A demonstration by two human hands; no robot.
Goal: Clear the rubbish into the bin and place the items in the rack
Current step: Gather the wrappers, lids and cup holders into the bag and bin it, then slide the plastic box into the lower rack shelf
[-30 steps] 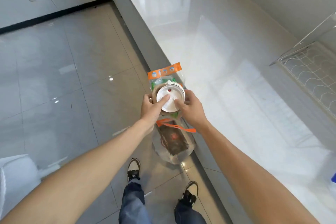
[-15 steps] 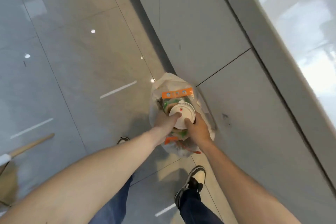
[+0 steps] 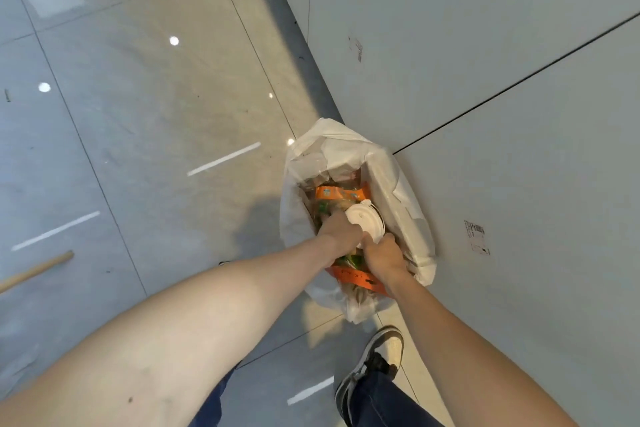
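A bin lined with a white plastic bag (image 3: pixel 349 146) stands on the floor against the counter's grey front panel. Inside its mouth I hold a bundle of rubbish: a paper cup with a white lid (image 3: pixel 363 220) and clear snack packets with orange strips (image 3: pixel 337 193). My left hand (image 3: pixel 337 231) grips the bundle from the left. My right hand (image 3: pixel 384 255) grips it from the right, over another orange packet strip (image 3: pixel 356 277). The bottom of the bundle is hidden inside the bag. The rack is out of view.
The grey counter front (image 3: pixel 502 80) rises right beside the bin. Glossy grey floor tiles (image 3: pixel 156 114) spread to the left. A wooden stick (image 3: pixel 34 272) lies at the left edge. My right shoe (image 3: pixel 377 362) stands just below the bin.
Both hands have carried the cup and packets from the counter's edge down into the bin's bag. The view has tilted down, so the countertop and the rack are gone from sight.
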